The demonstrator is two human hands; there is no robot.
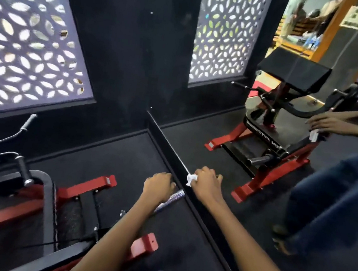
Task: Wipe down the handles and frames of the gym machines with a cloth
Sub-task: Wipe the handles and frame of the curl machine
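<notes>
While the left grip (159,184) clasps a knurled handle (170,199), the right (207,182) clutches a cloth (191,179) — white, crumpled.

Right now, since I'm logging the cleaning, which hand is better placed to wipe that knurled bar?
Probably the right hand: it holds the white cloth, just beside the knurled bar. The left hand grips the bar with no cloth visible.

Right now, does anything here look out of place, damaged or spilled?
Nothing spilled or broken shows. One oddity: the right hand holds the bunched white cloth at the dark panel edge, not on the machine, while the left hand grips the knurled bar bare.
</notes>
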